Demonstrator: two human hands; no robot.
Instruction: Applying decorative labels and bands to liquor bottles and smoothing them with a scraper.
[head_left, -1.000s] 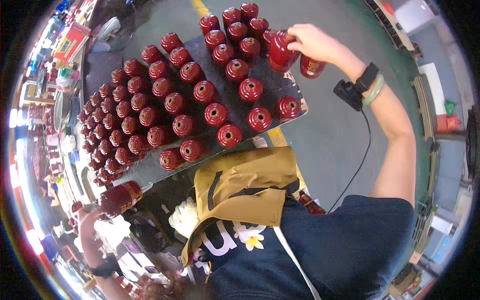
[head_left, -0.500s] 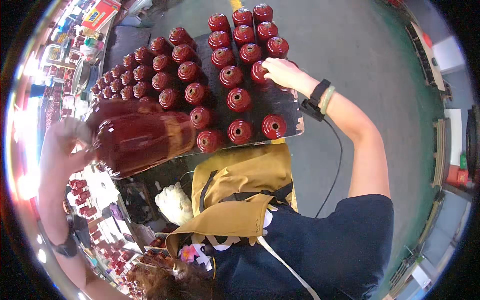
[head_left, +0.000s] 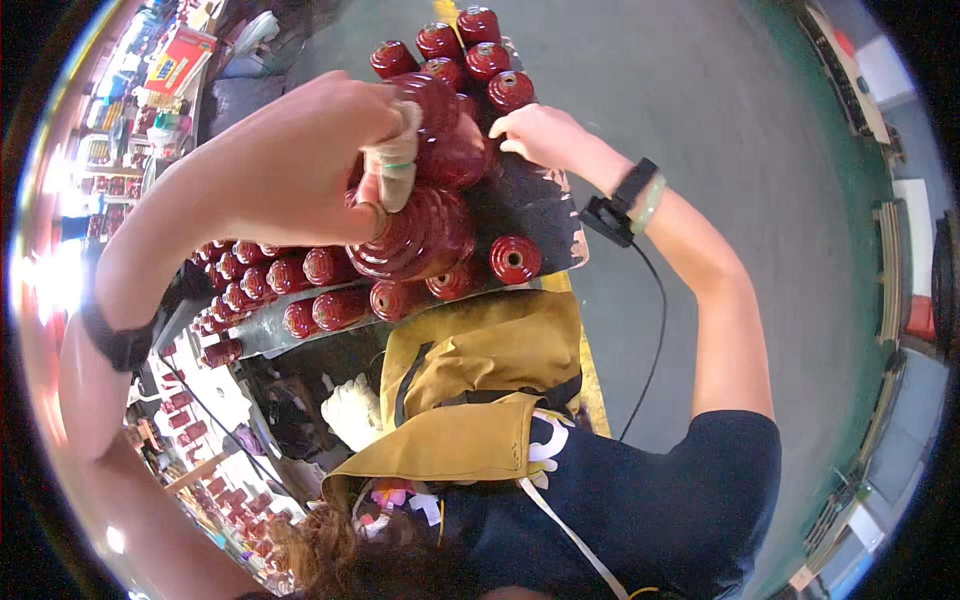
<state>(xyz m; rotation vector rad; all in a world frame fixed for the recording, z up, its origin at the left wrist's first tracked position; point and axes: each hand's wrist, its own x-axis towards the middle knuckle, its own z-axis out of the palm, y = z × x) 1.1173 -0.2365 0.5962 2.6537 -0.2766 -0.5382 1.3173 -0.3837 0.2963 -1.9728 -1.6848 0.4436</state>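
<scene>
My left hand (head_left: pixel 375 165) is raised close to the camera over the board, its fingers closed round a glossy dark red ceramic insulator (head_left: pixel 425 235) with stepped rings. Pale wraps cover some of its fingers. Another large red shape (head_left: pixel 455 150) shows just beyond those fingers; whether it is the same piece cannot be told. My right hand (head_left: pixel 545 138) is at the board's right side, finger and thumb slightly apart with nothing visible between them. Their tips lie beside the red shape, and contact is unclear. A standing insulator (head_left: pixel 510 90) is just beyond that hand.
More insulators (head_left: pixel 390 300) stand in rows on the dark board (head_left: pixel 545 190); my left arm hides many. A single one (head_left: pixel 515 260) stands near its front right corner. Shelves with red pieces (head_left: pixel 215 500) line the left. A cable (head_left: pixel 660 340) hangs from my right wrist.
My left hand has swung from the far left to over the middle of the board with the red insulator. My right hand's fingers, earlier on a standing insulator, now show at its side.
</scene>
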